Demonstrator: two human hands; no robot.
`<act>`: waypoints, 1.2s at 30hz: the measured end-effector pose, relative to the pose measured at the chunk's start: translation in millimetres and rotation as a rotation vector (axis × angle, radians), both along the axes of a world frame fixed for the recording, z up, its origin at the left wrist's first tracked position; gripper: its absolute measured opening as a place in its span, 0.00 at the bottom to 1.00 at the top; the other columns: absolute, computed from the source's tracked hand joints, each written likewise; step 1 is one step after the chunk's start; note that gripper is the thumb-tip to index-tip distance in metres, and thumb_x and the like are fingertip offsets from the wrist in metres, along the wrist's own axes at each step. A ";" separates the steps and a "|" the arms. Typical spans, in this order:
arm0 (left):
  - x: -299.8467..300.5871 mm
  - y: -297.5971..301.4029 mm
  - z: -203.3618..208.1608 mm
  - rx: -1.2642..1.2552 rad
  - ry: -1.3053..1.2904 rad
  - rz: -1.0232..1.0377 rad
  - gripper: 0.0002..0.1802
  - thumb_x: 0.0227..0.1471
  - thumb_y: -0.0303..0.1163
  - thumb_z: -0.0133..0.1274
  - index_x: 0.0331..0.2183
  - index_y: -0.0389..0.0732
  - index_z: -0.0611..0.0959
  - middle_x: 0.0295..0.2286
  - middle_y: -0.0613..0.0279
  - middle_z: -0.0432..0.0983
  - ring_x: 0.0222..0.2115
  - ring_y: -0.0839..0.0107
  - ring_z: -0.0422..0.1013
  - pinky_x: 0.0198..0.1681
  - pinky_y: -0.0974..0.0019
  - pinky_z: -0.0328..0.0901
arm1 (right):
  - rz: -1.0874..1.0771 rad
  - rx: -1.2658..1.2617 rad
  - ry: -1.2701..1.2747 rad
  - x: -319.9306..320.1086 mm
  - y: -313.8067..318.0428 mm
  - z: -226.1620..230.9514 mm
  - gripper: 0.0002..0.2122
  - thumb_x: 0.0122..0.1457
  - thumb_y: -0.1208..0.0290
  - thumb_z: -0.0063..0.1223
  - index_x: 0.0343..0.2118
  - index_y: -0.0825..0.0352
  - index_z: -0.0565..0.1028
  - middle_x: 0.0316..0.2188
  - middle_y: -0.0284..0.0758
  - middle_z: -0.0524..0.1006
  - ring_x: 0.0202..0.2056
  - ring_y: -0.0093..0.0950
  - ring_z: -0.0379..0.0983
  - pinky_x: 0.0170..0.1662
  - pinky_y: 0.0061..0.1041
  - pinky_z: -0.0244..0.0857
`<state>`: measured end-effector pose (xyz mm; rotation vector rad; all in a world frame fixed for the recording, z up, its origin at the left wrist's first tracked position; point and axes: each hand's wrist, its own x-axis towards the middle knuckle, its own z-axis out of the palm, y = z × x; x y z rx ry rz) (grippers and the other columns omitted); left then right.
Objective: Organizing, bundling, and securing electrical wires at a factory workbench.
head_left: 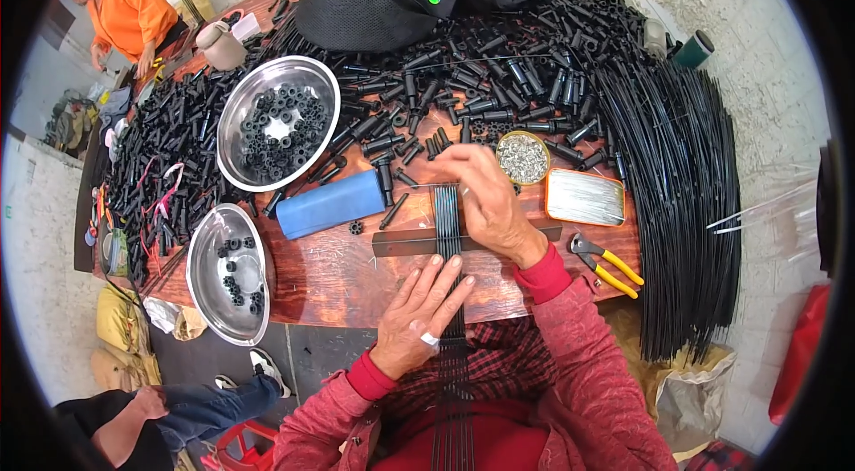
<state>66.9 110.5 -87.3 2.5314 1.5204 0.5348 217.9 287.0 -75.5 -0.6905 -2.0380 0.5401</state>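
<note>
Several thin black rods point(448, 217) lie side by side across a dark flat bar point(401, 243) and run down over my lap. My left hand point(417, 311), with a white band on one finger, rests flat on the rods, fingers stretched out. My right hand point(492, 211) is at their far ends, its fingers bent inward. A fine line crosses the rod tips by those fingers; whether the fingers grip it is too small to tell. Beside that hand are a round tin point(523, 158) of small metal pieces and a rectangular tin point(585, 198) of thin silvery pins.
Yellow-handled pincers point(607, 264) lie right. A blue block point(329, 204) and two steel bowls point(233, 146) point(198, 280) with black rings stand left. Black tubular parts point(178, 177) heap behind; a rod bundle point(681, 204) overhangs the right edge. A person in orange point(132, 8) and another's legs point(214, 404) are left.
</note>
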 end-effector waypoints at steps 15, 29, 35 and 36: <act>10.7 -57.7 -9.0 -0.061 -0.084 -0.023 0.43 0.49 0.53 0.60 0.62 0.41 0.70 0.64 0.48 0.58 0.64 0.47 0.56 0.65 0.48 0.54 | -0.387 0.040 -0.054 77.7 -66.1 20.1 0.13 0.49 0.89 0.46 0.37 0.70 0.77 0.35 0.42 0.77 0.40 0.42 0.74 0.44 0.37 0.68; 12.3 -61.6 -12.2 -0.028 -0.070 -0.025 0.40 0.52 0.53 0.58 0.61 0.41 0.71 0.63 0.46 0.60 0.64 0.46 0.56 0.64 0.48 0.55 | -0.498 0.084 -0.575 146.8 -29.8 21.2 0.06 0.49 0.79 0.58 0.30 0.65 0.76 0.32 0.36 0.74 0.37 0.39 0.70 0.41 0.37 0.66; 11.9 -61.2 -14.0 -0.048 -0.083 -0.016 0.40 0.52 0.53 0.58 0.61 0.41 0.72 0.63 0.46 0.60 0.64 0.46 0.56 0.64 0.48 0.55 | -0.484 -0.059 -0.433 149.7 -27.9 26.1 0.05 0.50 0.79 0.57 0.30 0.66 0.76 0.32 0.38 0.74 0.38 0.41 0.72 0.43 0.35 0.66; 12.1 -61.2 -13.7 -0.049 -0.086 -0.016 0.40 0.52 0.53 0.58 0.61 0.41 0.72 0.63 0.47 0.60 0.64 0.46 0.56 0.64 0.47 0.55 | -0.481 -0.075 -0.411 150.6 -27.0 26.0 0.04 0.50 0.79 0.57 0.30 0.67 0.76 0.32 0.39 0.74 0.39 0.41 0.73 0.43 0.34 0.67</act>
